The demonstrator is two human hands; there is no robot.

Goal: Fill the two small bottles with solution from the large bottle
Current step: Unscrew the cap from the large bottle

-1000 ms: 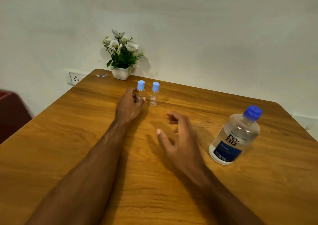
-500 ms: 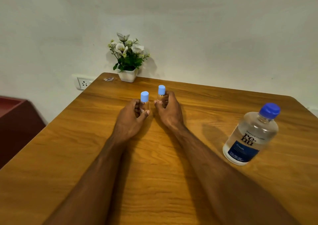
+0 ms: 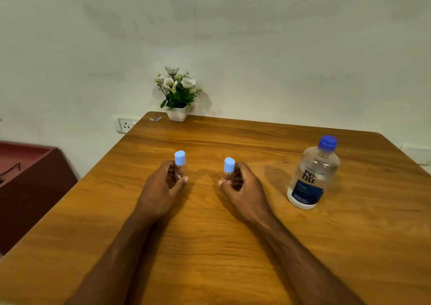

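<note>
The left hand [image 3: 163,185] is curled around a small clear bottle [image 3: 180,167], fingers wrapped behind it and the thumb pressed across its front, so that only the pale blue cap and a sliver of the clear body show above the grip. The right hand [image 3: 242,188] grasps a second small bottle [image 3: 228,171] the same way — thumb in front, fingers closed round the back — and this one leans a little to the left, its pale blue cap tipped toward the other bottle. Both caps are on. Whether the bottle bases touch the wooden table [image 3: 210,246] or hang just above it cannot be told, since the hands hide them. The two hands sit side by side near the middle of the table, apart from each other, with bare wood between the thumbs. The large bottle [image 3: 312,174] stands upright well to the right of the right hand, untouched — clear, with a dark blue cap screwed on and a dark blue label low on its front. At the far edge of the table, against the wall, a small white pot of white flowers [image 3: 178,94] stands.
</note>
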